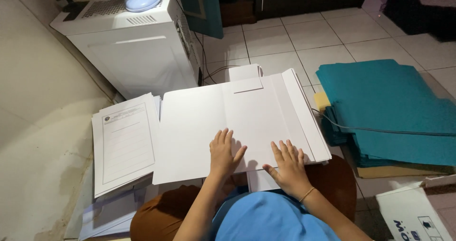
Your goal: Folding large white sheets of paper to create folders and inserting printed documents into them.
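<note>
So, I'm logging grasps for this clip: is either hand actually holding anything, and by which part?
Nothing is gripped. The left hand and right hand lie flat, fingers spread, pressing on the near part of the white folded card sheet.

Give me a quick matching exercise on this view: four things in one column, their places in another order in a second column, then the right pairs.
Things:
1. left hand
2. printed forms stack
3. teal sheets pile
4. white machine

Places:
A. on the tiled floor, right of the white card
B. top left, against the wall
C. flat on the white card
D. left of the white card

Pairs: 1-C, 2-D, 3-A, 4-B
</note>
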